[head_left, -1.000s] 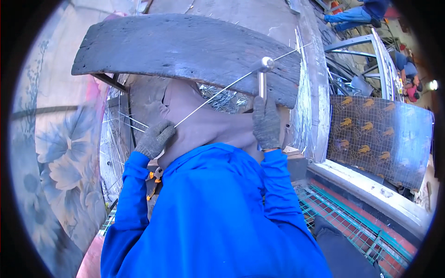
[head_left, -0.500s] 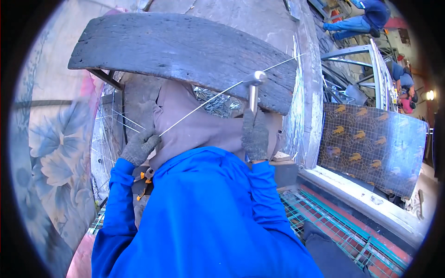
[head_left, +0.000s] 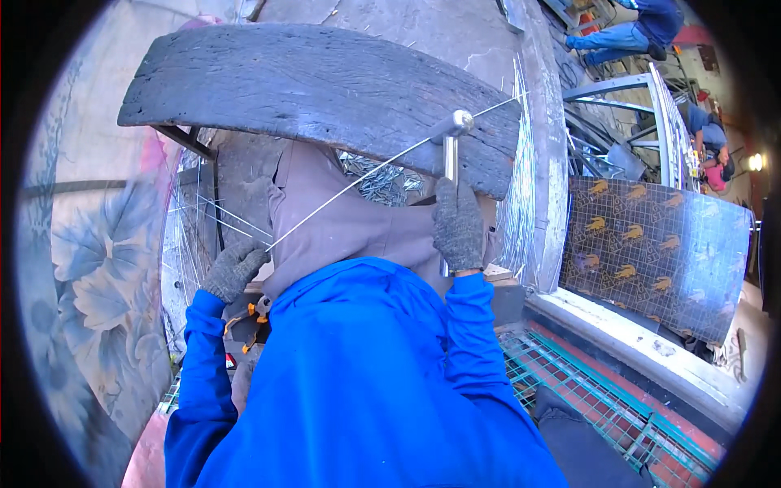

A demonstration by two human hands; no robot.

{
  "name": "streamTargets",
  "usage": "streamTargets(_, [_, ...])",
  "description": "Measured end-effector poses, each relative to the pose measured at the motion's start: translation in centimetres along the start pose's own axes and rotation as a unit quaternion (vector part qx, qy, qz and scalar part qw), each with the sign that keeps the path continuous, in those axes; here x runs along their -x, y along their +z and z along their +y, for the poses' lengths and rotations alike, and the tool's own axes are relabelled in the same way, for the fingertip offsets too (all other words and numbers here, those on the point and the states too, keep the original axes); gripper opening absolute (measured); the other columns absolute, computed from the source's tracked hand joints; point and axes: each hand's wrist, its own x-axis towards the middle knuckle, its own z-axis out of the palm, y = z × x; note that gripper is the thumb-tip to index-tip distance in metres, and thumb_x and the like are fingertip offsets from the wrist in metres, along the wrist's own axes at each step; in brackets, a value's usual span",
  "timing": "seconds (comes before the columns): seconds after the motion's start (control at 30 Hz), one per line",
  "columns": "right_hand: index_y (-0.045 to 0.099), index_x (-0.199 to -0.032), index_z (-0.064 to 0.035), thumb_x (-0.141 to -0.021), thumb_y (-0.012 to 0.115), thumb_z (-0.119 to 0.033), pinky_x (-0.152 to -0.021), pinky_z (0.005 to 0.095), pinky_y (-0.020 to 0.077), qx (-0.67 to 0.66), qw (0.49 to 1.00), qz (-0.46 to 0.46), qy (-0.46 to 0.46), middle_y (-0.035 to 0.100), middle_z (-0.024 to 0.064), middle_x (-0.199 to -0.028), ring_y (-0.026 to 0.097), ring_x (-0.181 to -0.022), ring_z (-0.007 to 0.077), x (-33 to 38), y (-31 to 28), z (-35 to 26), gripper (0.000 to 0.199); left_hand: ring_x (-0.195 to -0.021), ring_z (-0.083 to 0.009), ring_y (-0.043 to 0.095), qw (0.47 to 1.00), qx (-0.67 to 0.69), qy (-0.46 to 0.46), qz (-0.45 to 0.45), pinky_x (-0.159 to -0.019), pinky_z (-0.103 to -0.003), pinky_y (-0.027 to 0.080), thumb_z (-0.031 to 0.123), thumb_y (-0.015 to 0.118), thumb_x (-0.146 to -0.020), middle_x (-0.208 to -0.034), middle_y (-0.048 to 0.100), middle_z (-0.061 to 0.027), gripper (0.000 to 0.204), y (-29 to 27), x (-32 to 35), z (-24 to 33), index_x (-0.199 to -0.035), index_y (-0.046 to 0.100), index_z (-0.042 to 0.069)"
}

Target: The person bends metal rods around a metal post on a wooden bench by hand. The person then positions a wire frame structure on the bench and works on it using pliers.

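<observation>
My left hand [head_left: 233,271], in a grey knit glove, is closed on the near end of a thin metal rod [head_left: 351,185]. The rod slants up to the right across my lap and onto a dark, worn wooden bench [head_left: 309,81]. In the same kind of glove, my right hand [head_left: 458,228] grips the handle of a hammer [head_left: 452,154]. Its shiny steel head is at the rod over the bench's right part; whether the two touch I cannot tell.
Many thin rods [head_left: 521,187] lie in a bundle right of the bench. Cut metal pieces [head_left: 382,180] are heaped beneath it. More rods [head_left: 220,213] stand at left, near a flowered cloth [head_left: 98,268]. A patterned board [head_left: 651,252] and two people are at right.
The hammer and my right hand have moved slightly right and up. My left hand has shifted a little left and down, with the rod's near end still in it.
</observation>
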Motion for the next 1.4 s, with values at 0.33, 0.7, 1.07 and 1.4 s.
streamTargets(0.33, [0.048, -0.134, -0.0061, -0.084, 0.061, -0.003, -0.077, 0.0451, 0.0538, -0.152, 0.981, -0.064, 0.105, 0.053, 0.022, -0.121, 0.064, -0.091, 0.038, -0.3, 1.2, 2.7, 0.052, -0.072, -0.0152, 0.06, 0.999, 0.027, 0.017, -0.01, -0.066, -0.032, 0.048, 0.029, 0.056, -0.096, -0.081, 0.062, -0.0084, 0.026, -0.5, 0.8, 0.0, -0.1, 0.064, 0.005])
streamTargets(0.7, [0.054, -0.116, -0.0079, -0.09, 0.06, -0.012, -0.055, 0.0343, 0.051, -0.444, 0.825, -0.111, 0.331, 0.057, 0.0104, -0.087, 0.061, -0.072, 0.021, 0.8, -2.2, 0.4, 0.027, -0.068, -0.0121, 0.057, 0.993, 0.04, 0.04, 0.1, -0.064, -0.031, 0.047, 0.023, 0.058, -0.097, -0.076, 0.059, -0.0051, 0.02, -0.3, 1.5, 0.2, -0.098, 0.061, 0.003])
streamTargets(1.07, [0.058, -0.117, -0.0056, -0.102, 0.05, -0.027, -0.048, 0.0299, 0.0466, 0.055, 0.97, 0.193, -0.136, 0.059, 0.0038, -0.068, 0.058, -0.055, 0.0165, -1.4, -1.5, 1.1, 0.027, -0.065, -0.008, 0.048, 0.998, 0.037, -0.021, 0.036, -0.06, -0.027, 0.041, 0.027, 0.057, -0.097, -0.071, 0.05, 0.0024, 0.02, -1.4, 3.4, -0.1, -0.092, 0.06, 0.008])
streamTargets(1.4, [0.059, -0.118, -0.0013, -0.084, 0.056, -0.005, -0.075, 0.0464, 0.0521, 0.165, 0.952, 0.176, -0.187, 0.065, 0.0173, -0.097, 0.064, -0.083, 0.0358, -2.3, -1.9, 1.7, 0.034, -0.068, -0.0111, 0.049, 0.995, 0.068, -0.066, 0.018, -0.063, -0.03, 0.043, 0.03, 0.058, -0.095, -0.071, 0.051, -0.0017, 0.025, -2.6, 4.9, -0.9, -0.091, 0.061, 0.005])
